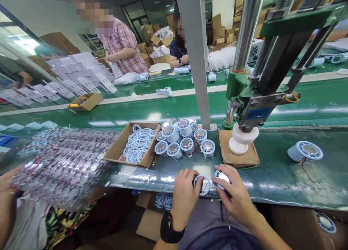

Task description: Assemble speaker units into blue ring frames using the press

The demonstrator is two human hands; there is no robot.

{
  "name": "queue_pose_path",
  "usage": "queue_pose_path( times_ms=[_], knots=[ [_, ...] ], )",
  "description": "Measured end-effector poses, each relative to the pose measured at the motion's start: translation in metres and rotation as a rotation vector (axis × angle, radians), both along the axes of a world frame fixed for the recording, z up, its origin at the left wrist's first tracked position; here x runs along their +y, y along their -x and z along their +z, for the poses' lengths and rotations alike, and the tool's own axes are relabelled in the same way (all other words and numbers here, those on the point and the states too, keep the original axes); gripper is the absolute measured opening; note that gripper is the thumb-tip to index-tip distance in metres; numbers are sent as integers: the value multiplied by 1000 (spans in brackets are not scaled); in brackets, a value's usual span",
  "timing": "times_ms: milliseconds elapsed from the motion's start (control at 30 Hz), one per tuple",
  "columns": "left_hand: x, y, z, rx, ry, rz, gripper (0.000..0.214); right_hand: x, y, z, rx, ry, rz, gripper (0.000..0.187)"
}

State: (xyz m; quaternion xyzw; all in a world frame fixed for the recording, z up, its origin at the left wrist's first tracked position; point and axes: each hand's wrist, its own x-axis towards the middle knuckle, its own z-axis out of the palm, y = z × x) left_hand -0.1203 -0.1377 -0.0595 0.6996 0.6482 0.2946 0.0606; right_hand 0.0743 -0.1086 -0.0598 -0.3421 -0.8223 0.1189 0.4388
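Note:
Near the front edge of the bench, my left hand [186, 192] pinches a light-blue plastic ring [207, 186] between thumb and fingers. Beside it, my right hand [236, 190] is closed round a light-blue motor housing [222, 177] with a silver disc on its face. Thin wires hang below that hand. My fingers hide part of both pieces, which are held apart. Beyond my hands stands a group of similar motor housings [186, 144], some stacked, with loose red and black leads. A cardboard box [114, 154] of light-blue rings [140, 143] is left of them.
A green press [258, 112] with white round pads [238, 146] stands over a cardboard-topped base [252, 156]. One housing [306, 151] sits at right. A bubble-wrap-like sheet of wired parts [67, 163] covers the left bench. Two people work across the conveyor [130, 112]; another person's arm [7, 203] is at left.

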Motion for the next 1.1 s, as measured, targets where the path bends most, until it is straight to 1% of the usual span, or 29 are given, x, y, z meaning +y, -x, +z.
queue_pose_path(
  times_ms=[67,167,267,333,433,500,533,600,633,667,700,767,833,900,967,1033,1100],
  knots=[
    [1,-1,0,-9,15,-37,11,0,0,-1,-4,3,11,29],
    [1,0,-1,-37,40,-91,21,0,-1,-2,-6,6,25,28],
    [0,2,0,-90,81,-104,24,0,-2,-2,-5,4,31,29],
    [-2,4,3,-146,112,-107,23,1,-2,-2,-12,1,32,30],
    [-7,5,13,-269,169,-108,19,3,-1,-2,-44,-2,26,33],
    [-13,5,22,-351,194,-82,20,2,-1,1,-47,-24,12,36],
    [-16,4,27,-418,199,-46,19,0,-2,4,-23,-43,-4,38],
    [-22,0,38,-617,204,44,17,-8,-4,14,80,-62,-55,41],
    [-25,-4,43,-738,203,90,19,-15,-6,20,141,-40,-72,42],
    [-28,-9,49,-855,197,131,22,-21,-7,27,190,15,-67,45],
    [-31,-15,54,-952,184,161,25,-28,-8,35,224,105,-37,49],
    [-36,-27,64,-1058,146,183,30,-38,-8,48,255,345,81,53],
    [-42,-37,69,-1112,124,173,33,-43,-7,57,288,584,178,47],
    [-48,-40,68,-1143,143,117,40,-43,-4,63,350,734,189,37],
    [-54,-36,61,-1141,200,39,57,-41,-3,66,398,787,151,35],
    [-58,-27,52,-1059,277,-33,71,-40,-3,68,409,774,110,35],
    [-59,-18,45,-923,333,-85,73,-39,-5,70,382,744,87,36]
  ],
)
